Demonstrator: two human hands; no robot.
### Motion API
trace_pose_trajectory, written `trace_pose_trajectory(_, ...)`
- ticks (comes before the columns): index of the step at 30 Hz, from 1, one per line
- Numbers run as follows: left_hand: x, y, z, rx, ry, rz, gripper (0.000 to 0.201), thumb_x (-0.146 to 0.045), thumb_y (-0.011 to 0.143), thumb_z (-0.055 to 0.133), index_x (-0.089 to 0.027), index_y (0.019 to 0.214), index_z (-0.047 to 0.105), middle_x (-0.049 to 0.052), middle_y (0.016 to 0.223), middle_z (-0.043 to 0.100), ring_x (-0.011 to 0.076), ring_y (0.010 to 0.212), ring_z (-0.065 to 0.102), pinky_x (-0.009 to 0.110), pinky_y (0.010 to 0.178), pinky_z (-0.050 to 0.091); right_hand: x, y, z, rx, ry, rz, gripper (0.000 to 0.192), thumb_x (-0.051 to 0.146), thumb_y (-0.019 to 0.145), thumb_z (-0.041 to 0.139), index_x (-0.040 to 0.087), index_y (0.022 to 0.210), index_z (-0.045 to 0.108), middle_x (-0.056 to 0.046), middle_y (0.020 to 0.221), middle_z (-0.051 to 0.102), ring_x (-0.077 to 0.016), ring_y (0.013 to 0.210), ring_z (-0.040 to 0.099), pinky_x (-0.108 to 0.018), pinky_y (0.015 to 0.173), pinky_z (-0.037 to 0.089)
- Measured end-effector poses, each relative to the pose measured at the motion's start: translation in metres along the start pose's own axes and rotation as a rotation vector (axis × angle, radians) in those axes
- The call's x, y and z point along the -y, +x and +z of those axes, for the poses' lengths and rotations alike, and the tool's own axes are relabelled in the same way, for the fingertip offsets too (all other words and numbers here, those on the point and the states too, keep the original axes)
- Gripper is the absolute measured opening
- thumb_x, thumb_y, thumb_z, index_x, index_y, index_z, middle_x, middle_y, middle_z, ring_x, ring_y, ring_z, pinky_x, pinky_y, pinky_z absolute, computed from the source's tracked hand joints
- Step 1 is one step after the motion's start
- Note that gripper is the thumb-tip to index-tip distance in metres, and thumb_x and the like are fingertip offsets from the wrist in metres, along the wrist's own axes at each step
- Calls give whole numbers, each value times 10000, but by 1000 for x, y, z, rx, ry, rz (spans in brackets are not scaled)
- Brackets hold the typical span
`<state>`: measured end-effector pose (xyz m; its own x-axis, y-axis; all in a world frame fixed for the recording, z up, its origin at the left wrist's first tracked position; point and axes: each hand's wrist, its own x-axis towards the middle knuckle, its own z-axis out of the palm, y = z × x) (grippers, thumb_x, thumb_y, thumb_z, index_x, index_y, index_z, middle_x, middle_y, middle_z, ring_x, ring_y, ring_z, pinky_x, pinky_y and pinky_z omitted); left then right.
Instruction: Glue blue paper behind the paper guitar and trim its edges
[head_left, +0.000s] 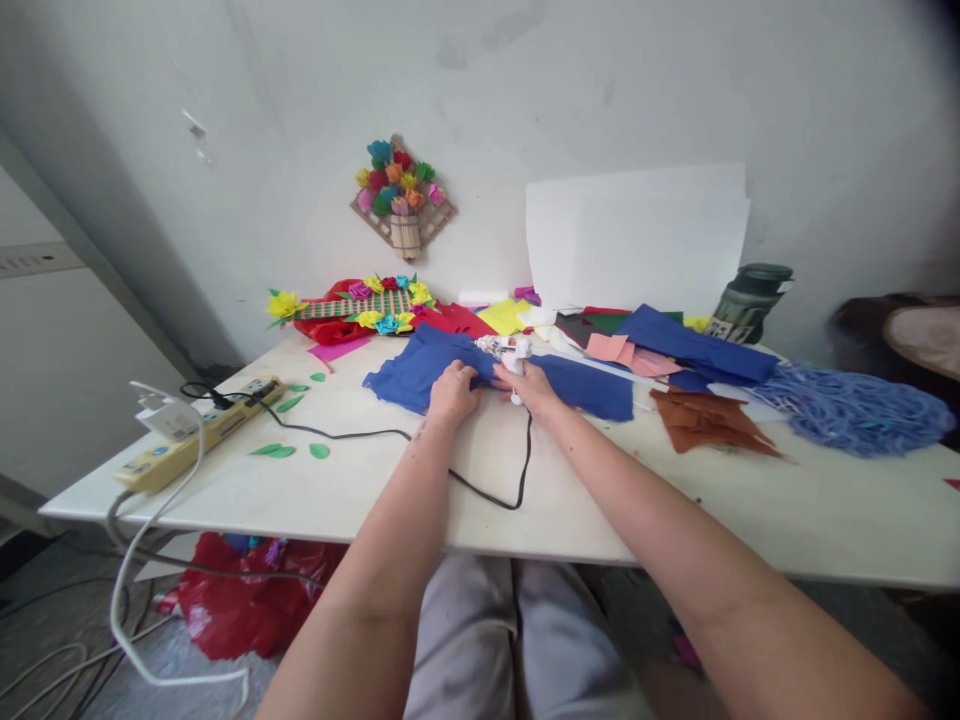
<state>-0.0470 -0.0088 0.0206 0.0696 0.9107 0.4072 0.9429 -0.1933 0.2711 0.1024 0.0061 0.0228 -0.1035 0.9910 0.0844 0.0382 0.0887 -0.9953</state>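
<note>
Blue fabric [420, 375] crumpled, left hand [452, 392] fingers pinching it, right hand [534, 385] gripping white glue gun [511, 352].

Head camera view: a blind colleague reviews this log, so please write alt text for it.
Both hands, left hand and right hand, rest on blue cloth on a white table, the right beside a glue gun with a black cord. A power strip lies at left; paper flowers sit behind.
</note>
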Motion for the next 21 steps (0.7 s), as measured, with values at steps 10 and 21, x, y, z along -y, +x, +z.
trace_pose_trajectory(10, -7, -1, 0, 24, 64, -27, 176, -223, 773, 557, -218, 937, 623, 78, 1030, 549, 214, 1006, 542, 294, 795, 457, 9, -2, 17, -19, -56, 24, 434, 414, 756, 613, 174, 1117, 584, -80, 1013, 669, -170, 599, 676, -229, 456, 499)
trace_pose_trajectory(21, 3, -1, 1, -43, -100, -9, 324, -115, 719, 527, -180, 1031, 585, 90, 1080, 555, 200, 967, 567, 279, 822, 455, -4, -5, 12, -69, -174, -90, 415, 457, 735, 608, 173, 1037, 636, -74, 1011, 668, -214, 862, 657, -235, 503, 533)
